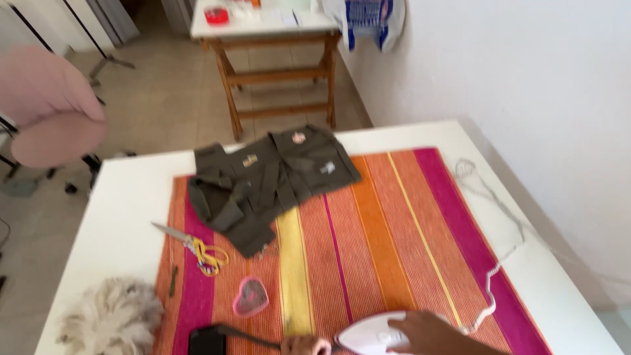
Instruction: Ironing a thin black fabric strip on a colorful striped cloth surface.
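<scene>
Two hands show at the bottom edge of the head view, both low over a striped orange, pink and yellow cloth (394, 236) spread on a white worktop (125, 197). The right hand (430, 332) comes in from the lower right, palm down, fingers curled over the top of a white iron (368, 334) that sits flat on the cloth; its grip is closed on the iron. The left hand (305, 344) is mostly cut off by the frame, only a few fingertips visible just left of the iron's nose, so whether its grip is clenched or released cannot be told. A dark cord runs from near those fingertips to a black object (207, 340) at the edge. Further up the cloth lies a crumpled olive-green garment (269, 181) with small patches, well apart from both hands. Yellow-handled scissors (197, 248) and a pink heart-shaped item (250, 297) lie left of centre, a fluffy duster (112, 317) at the worktop's near-left corner, and a white measuring tape (493, 276) trails along the right.
</scene>
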